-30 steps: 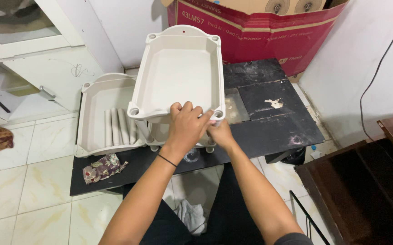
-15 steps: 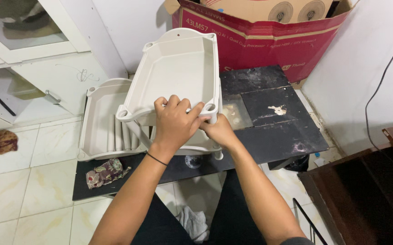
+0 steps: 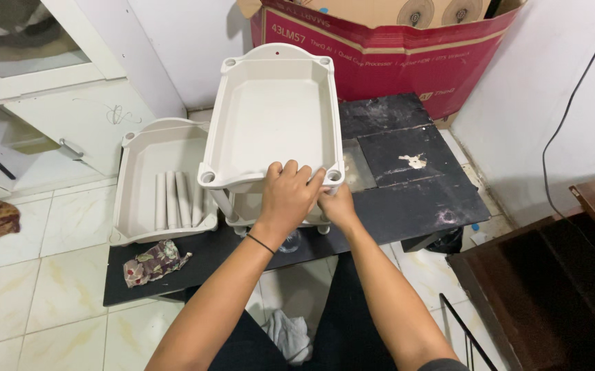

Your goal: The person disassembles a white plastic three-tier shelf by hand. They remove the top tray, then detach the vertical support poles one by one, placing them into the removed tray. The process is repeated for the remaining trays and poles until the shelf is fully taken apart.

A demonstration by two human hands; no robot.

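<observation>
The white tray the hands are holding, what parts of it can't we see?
Head view only:
- Near rim of the top tray: covered by the left hand.
- Right hand: its fingertips are tucked under the tray's corner.
- Lower tray: mostly hidden beneath the top one.
- Whether the posts are fully seated: the tray blocks the joints.

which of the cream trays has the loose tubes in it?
The left tray, lying flat on the black board, holds the tubes. The raised tray under both hands is empty.
</observation>
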